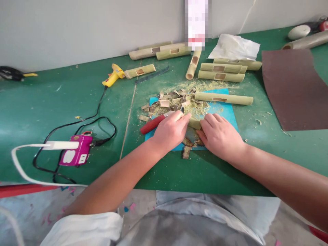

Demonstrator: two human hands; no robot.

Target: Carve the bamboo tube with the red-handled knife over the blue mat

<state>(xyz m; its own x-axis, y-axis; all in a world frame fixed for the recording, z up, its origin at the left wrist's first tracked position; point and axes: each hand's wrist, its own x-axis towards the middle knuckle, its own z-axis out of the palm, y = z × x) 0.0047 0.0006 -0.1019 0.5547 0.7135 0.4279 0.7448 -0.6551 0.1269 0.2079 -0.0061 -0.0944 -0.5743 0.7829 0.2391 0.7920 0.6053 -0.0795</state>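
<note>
My left hand (172, 130) and my right hand (220, 136) are closed around the two ends of a pale green bamboo tube (194, 123), which shows only between them. A red-handled tool (153, 124) lies against the outer side of my left hand; a bit of metal shows by the handle and my fingers hide the rest. Beneath my hands is a blue sheet (225, 112), partly covered by bamboo chips (164, 102) and shavings. Just beyond my right hand rests another bamboo tube (235, 99) with a rectangular slot cut in it.
More slotted bamboo tubes (221, 76) lie toward the wall. Sandpaper-like brown sheet (294, 89) and white paper (234, 48) are at right. On the left are a yellow glue gun (112, 77), its black cord, and a magenta power strip (77, 150) with a white plug.
</note>
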